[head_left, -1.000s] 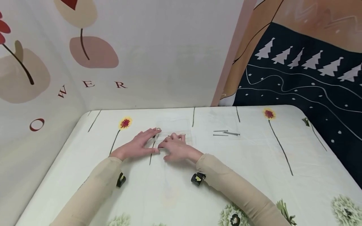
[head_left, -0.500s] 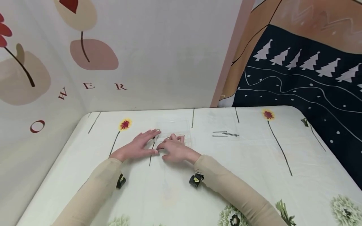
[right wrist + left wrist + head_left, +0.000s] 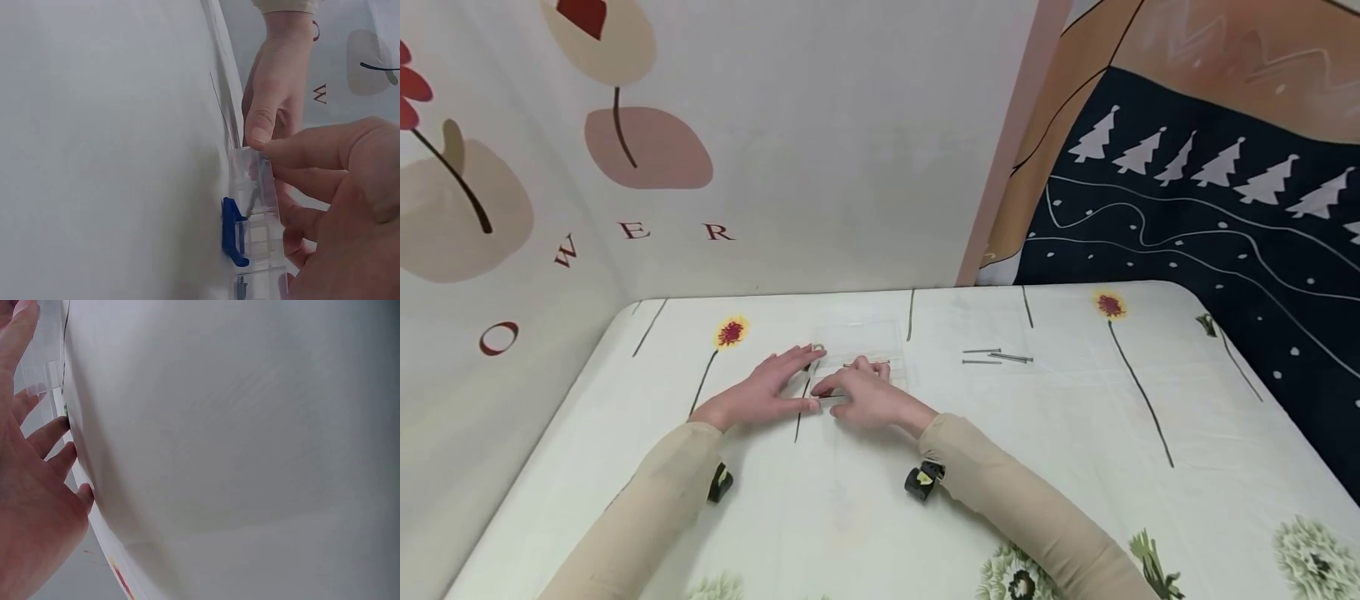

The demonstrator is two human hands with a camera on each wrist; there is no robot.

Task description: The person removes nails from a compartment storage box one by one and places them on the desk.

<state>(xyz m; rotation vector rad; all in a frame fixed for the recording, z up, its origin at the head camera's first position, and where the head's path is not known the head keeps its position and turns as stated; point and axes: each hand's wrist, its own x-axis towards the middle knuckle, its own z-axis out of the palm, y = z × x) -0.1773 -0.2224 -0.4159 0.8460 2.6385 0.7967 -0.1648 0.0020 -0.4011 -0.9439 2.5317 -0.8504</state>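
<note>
A clear plastic compartment box (image 3: 259, 247) with a blue latch (image 3: 231, 231) sits on the cloth, its transparent lid (image 3: 859, 333) laid back behind it in the head view. My left hand (image 3: 763, 390) rests at the box's left side, fingers spread, thumb at the near left corner. Over the front compartments my right hand (image 3: 871, 400) bends its fingers, one fingertip right at the near left corner. I cannot tell whether its fingers pinch anything. One nail (image 3: 882, 362) lies across the box past the right hand's knuckles. Grey pieces show through the wall in the right wrist view.
To the right of the box lie several loose nails (image 3: 1011, 357) on a faint transparent sheet. A flower-printed white cloth (image 3: 1075, 433) covers the table. Hanging printed fabric (image 3: 820, 167) stands behind and at the left.
My right hand's fingers shift slightly left along the front of the box. The left hand stays in place. The loose nails keep their positions on the cloth.
</note>
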